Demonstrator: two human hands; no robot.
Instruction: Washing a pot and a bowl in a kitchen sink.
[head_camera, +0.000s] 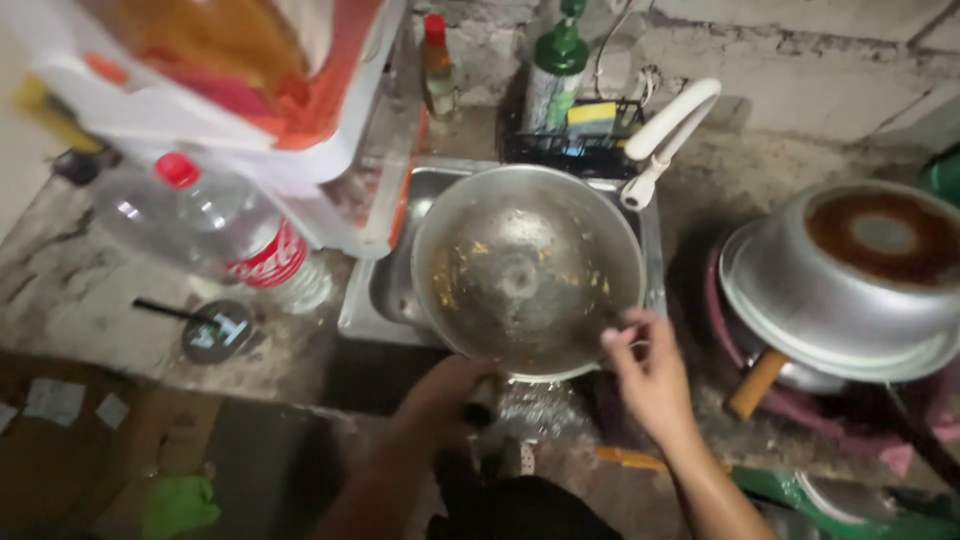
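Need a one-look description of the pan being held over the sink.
Start at the metal sink in the stone counter, below the white tap. Over it is a round silver pan, left hand on its handle, right hand at its rim. Unlike the upturned pots to the right, it faces up, streaked with food residue.
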